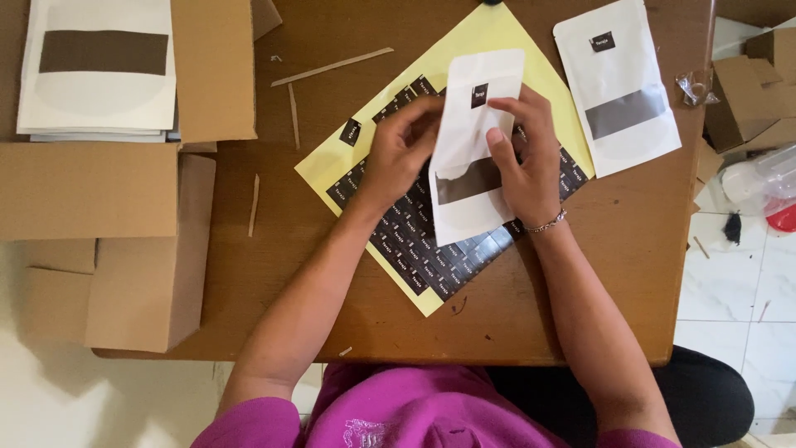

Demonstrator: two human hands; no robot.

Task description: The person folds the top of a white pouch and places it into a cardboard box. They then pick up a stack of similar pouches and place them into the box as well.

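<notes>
While both hands hold it just above the yellow sticker sheet (489,50), the white pouch (474,166) sits upright between them: the left hand (402,153) has its grip closed on the pouch's left edge, the right hand (524,158) clasps the right edge, thumb pressed on the front. A second white pouch (618,83) lies on the worktop (332,274) right of the sheet, cardboard boxes (124,207) well left of it

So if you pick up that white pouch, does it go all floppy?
Probably a bit bendy. The white pouch looks flat and thin, so likely light. It stands up between both hands, left hand and right hand, without drooping, so it seems to have some stiffness. Its smooth surface might slide easily on the yellow sticker sheet.
</notes>
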